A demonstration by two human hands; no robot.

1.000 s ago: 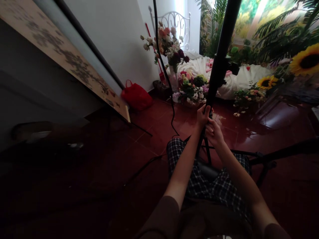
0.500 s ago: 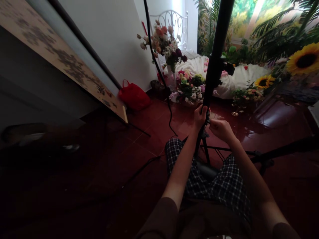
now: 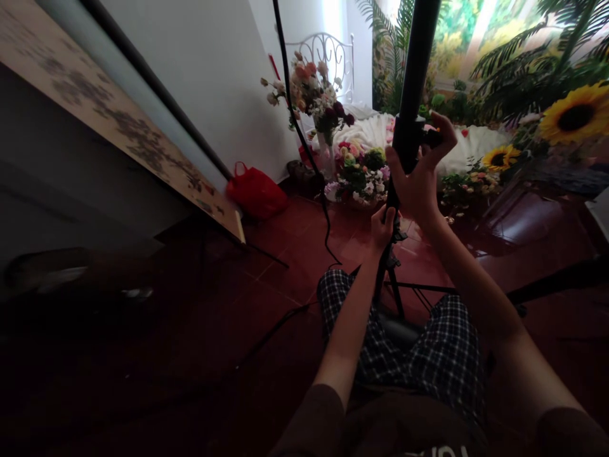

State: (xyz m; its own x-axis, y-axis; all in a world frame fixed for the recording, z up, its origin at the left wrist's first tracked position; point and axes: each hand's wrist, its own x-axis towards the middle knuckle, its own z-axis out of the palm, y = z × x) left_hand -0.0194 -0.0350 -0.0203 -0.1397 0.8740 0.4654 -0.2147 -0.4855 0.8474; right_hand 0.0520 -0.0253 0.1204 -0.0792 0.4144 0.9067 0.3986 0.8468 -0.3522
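Note:
A black light-stand pole rises in front of me from a tripod base standing between my knees. My left hand is wrapped around the lower pole. Higher up, my right hand grips the pole, its fingertips reaching a black side clamp. A black cable hangs beside the stand and trails down to the floor. My plaid shorts fill the lower middle of the view.
Shiny red floor tiles surround the stand. Ahead lie a flower arrangement, white fabric and a sunflower before a painted jungle backdrop. A red bag and a leaning patterned board stand at left.
My right hand has moved up the pole from beside my left hand to the side clamp. My left hand has slid slightly lower, and the view has shifted a little.

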